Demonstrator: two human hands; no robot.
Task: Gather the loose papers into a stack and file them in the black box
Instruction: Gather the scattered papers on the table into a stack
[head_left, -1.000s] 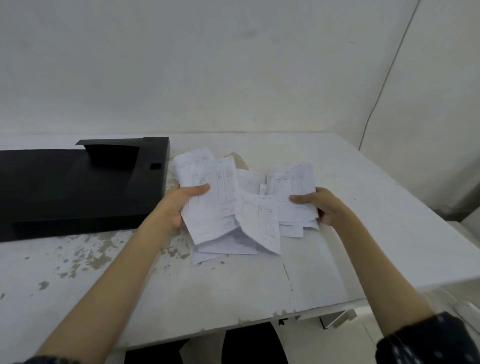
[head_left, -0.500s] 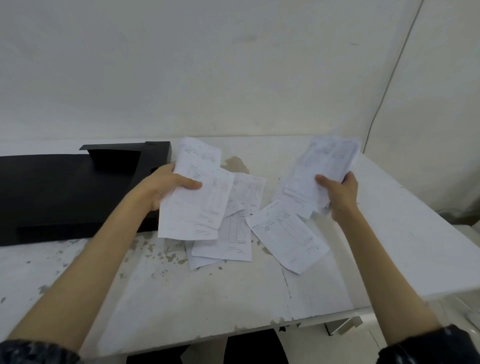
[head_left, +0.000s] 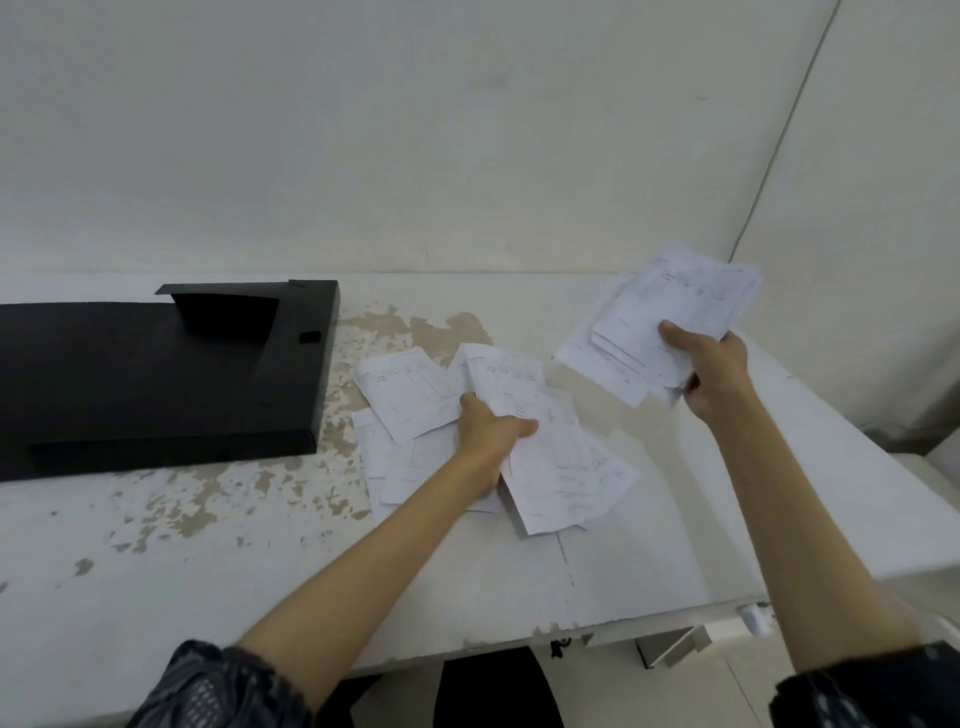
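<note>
Halfway through the gathering: a person's right hand (head_left: 709, 371) is clamped on a fanned bundle of white printed papers (head_left: 670, 317), raised near the far right edge of the worn white table (head_left: 208, 545). The left hand (head_left: 491, 434) is closed on more loose sheets (head_left: 550, 457) lying mid-table, just right of the flat black box (head_left: 156, 374) at the far left. Nothing is filed yet. Half a second earlier the left hand held its sheets nearer the box; it has since swung right onto the pile
</note>
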